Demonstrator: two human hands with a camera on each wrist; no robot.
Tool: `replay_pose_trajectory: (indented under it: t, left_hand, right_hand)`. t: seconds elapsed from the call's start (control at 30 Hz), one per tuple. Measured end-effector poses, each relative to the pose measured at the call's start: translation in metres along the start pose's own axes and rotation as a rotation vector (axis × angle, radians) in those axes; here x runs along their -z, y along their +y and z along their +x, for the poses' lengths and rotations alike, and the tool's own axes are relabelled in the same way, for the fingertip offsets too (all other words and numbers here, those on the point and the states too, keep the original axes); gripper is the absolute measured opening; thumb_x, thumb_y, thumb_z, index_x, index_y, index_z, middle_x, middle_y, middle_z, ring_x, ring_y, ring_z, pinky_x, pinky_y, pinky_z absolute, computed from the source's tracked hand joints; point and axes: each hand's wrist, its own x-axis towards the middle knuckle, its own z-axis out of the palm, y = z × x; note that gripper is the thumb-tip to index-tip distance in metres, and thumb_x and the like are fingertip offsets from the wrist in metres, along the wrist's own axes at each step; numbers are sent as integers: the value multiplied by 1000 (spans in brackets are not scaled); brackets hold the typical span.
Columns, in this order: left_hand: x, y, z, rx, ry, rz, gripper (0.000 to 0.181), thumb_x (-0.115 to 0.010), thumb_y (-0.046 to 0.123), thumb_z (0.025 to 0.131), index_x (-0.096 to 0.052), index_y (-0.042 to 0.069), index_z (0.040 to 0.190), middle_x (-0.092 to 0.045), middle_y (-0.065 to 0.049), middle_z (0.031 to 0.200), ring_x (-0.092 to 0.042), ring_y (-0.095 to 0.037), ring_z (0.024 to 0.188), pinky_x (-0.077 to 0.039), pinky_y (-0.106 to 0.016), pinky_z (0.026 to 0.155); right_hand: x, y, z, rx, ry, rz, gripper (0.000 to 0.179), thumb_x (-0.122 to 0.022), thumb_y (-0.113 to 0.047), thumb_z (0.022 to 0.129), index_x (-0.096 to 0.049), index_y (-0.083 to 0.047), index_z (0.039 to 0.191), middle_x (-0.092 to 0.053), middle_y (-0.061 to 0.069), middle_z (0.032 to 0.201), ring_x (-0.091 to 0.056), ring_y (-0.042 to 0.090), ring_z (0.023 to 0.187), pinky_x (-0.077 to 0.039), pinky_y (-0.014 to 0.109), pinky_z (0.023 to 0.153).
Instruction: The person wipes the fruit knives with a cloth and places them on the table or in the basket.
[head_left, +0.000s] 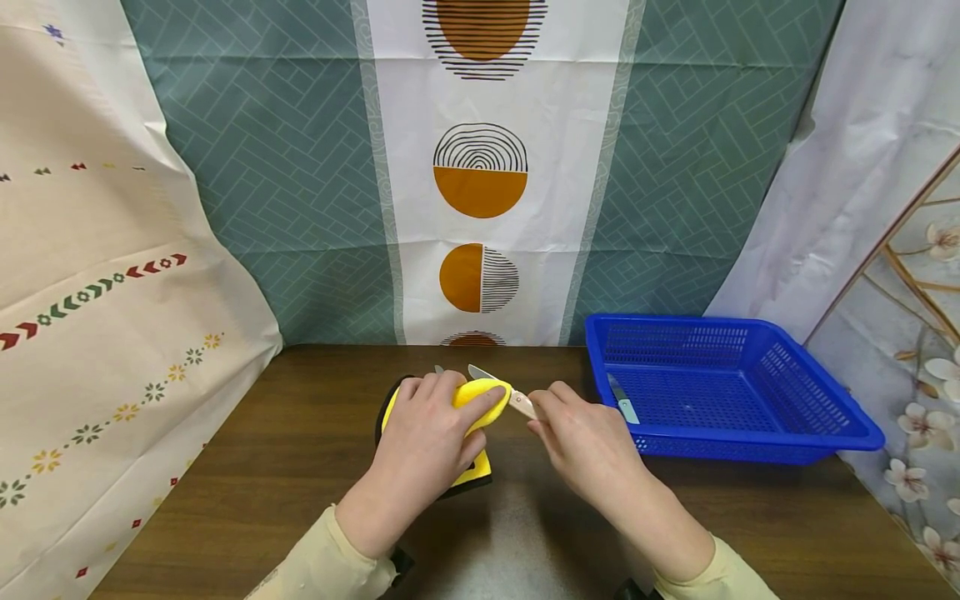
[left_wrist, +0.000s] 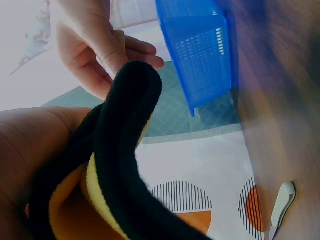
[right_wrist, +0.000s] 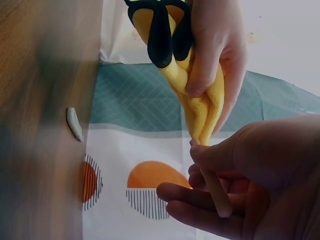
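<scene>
My left hand (head_left: 423,429) grips a folded yellow cloth (head_left: 483,396) with black edging, its index finger stretched along the top fold. Pinched in my right hand (head_left: 588,437) is a small knife with a pale pinkish handle (head_left: 522,404). The cloth lies over the knife near where blade meets handle, and the blade's tip (head_left: 478,372) shows beyond the fold. In the right wrist view, thumb and fingers hold the handle (right_wrist: 215,192) right below the cloth (right_wrist: 200,107), which hides the blade there. The cloth's black border (left_wrist: 122,135) fills the middle of the left wrist view.
A blue plastic basket (head_left: 750,446) stands at the right, with a pale-green-handled knife (head_left: 624,404) inside near its left wall. Another knife (left_wrist: 283,202) with a pale handle lies on the brown wooden table (head_left: 247,467), mostly hidden behind my left hand in the head view. Patterned curtains hang behind.
</scene>
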Motion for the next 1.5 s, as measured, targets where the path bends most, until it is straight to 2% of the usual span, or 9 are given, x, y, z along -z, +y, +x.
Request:
replay_pose_trajectory:
  t: [0.67, 1.1, 1.5]
  left_hand:
    - [-3, -22, 0, 79, -9, 32, 49, -84, 21, 87, -77, 31, 135, -64, -13, 103, -63, -34, 87, -50, -50, 80]
    - [0, -33, 0, 151, -72, 52, 48, -83, 23, 91, -77, 32, 138, -65, -14, 104, -63, -35, 92, -48, -51, 78]
    - [3, -40, 0, 193, -78, 33, 47, -80, 20, 92, -78, 29, 138, -66, -16, 107, -63, -37, 93, -47, -52, 79]
  right_hand:
    - [-1, 0, 0, 14, 18, -11, 24, -90, -14, 93, -75, -7, 111, -59, -2, 86, -50, 10, 55, -39, 27, 47]
    - [-2, 1, -1, 40, 48, -17, 23, -89, -13, 93, -74, -8, 108, -60, -2, 86, -52, 11, 55, -39, 28, 46]
    - [-1, 2, -1, 37, 45, -11, 24, -89, -12, 93, -73, -7, 110, -59, -2, 86, -52, 11, 54, -39, 28, 46]
